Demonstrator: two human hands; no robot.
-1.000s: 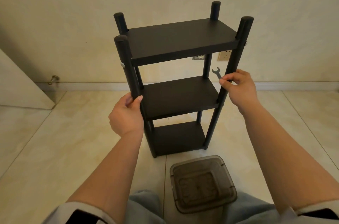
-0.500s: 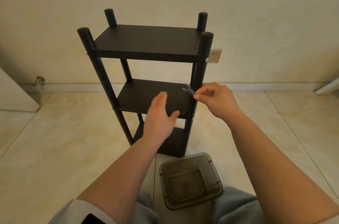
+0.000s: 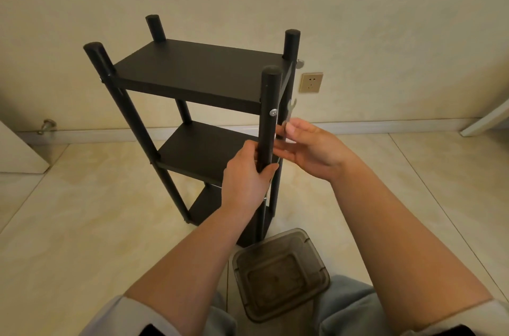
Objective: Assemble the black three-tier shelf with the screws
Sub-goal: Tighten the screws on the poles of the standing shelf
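With all three tiers already seated between the four posts, the shelf (image 3: 198,74) stood upright on the floor (image 3: 82,211), well short of the back wall, so I'd judge this was the final tightening/check step, not fitting parts.

Left hand (image 3: 248,178) was wrapped around the near right post (image 3: 268,126) just above the middle tier, fingers (image 3: 268,169) curled and pressed on the post, steadying it. Right hand (image 3: 305,148) sat just beside the same post on its outer side, fingers pinching a small flat wrench (image 3: 289,112) whose open end pointed up, near the top-tier screw (image 3: 273,112) but not on it. Hand otherwise loosely open.

Orientation: long axis vertical, post tops up, feet on the tiles. Tiers ran roughly level; one short end of the boards faced the person, turned slightly right, the other toward the wall. That near right post was the closest part to the camera.

Next move, my read: bring the wrench head square onto a screw on that post and turn while the left hand stops the frame twisting. Far right top screw (image 3: 300,62) looked proud, maybe not home. Can't tell how tight any were.

Clear plastic box (image 3: 281,275) sat on the floor just in front of the shelf's feet; contents unclear.
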